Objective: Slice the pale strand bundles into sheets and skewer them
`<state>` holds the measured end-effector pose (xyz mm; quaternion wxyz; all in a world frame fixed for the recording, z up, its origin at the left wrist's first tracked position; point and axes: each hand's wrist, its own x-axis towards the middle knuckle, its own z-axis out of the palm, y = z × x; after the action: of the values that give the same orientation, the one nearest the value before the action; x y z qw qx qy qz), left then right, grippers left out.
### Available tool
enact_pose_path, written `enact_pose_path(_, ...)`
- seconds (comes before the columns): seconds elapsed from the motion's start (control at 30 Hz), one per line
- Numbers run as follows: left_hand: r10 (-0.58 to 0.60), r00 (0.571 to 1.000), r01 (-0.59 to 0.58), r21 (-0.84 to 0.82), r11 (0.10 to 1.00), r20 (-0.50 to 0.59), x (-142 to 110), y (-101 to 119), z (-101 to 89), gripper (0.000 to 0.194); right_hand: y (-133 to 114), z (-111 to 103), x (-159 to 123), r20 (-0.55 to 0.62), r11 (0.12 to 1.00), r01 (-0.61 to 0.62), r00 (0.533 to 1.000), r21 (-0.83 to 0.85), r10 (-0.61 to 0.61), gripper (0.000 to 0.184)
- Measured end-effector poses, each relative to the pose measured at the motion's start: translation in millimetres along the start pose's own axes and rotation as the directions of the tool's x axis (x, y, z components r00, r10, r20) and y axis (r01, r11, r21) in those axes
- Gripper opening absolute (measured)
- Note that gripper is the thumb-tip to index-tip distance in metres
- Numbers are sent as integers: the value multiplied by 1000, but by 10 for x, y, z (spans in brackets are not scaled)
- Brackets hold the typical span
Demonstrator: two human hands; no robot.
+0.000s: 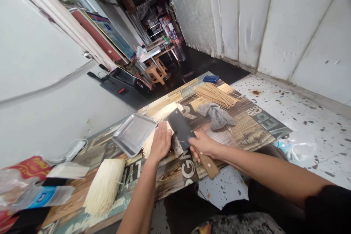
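Clenching the wooden handle of the cleaver (179, 126), my right hand (203, 144) held its blade beside the pale strips (148, 142); whether they touched, I couldn't tell. My left hand (161, 140) lay flat on the strips, gripping nothing, its fingers near the blade. The metal tray (134, 135) crowded that side; the grey cloth (216, 117) and thin sticks (216, 94) lay beyond the cleaver on the table (241, 131).

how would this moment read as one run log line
left hand: on pale strands | right hand: holding cleaver, blade beside left hand | tray: left of strands | grey cloth: right of cleaver
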<state>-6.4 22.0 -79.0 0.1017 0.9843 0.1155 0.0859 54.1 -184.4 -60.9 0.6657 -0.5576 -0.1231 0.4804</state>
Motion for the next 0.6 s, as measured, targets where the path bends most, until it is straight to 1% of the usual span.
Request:
enact_pose_path(0.07, -37, 999, 37, -3, 999, 2, 23, -9, 2, 66, -52, 68, 137, -4, 1000, 5, 1000, -12, -5, 14)
enact_pose_path(0.13, -49, 999, 49, -8, 999, 2, 36, -14, 7, 67, -70, 117, 191, -5, 1000, 9, 1000, -22, -9, 14)
enact_pose_path(0.3, -5, 999, 4, -5, 1000, -38, 26, -40, 33, 65, 122, 127, -33, 27, 999, 20, 999, -31, -19, 12)
enact_pose_path(0.4, -29, 999, 29, -4, 1000, -25, 63, -66, 38, 65, 166, 170, 9, 28, 999, 28, 999, -33, -27, 12)
enact_pose_path(0.5, -66, 998, 66, -5, 998, -16, 91, -53, 13, 66, 105, 264, 163, 33, 998, 33, 999, -47, -31, 11)
enact_pose_path(0.57, -67, 998, 67, -7, 998, -20, 60, 8, -54, 66, 32, 326, 177, 43, 997, 43, 998, -57, -41, 11)
enact_pose_path(0.6, -47, 998, 47, -12, 999, -40, 28, 56, -115, 65, -17, 355, 143, 50, 997, 52, 998, -60, -49, 11)
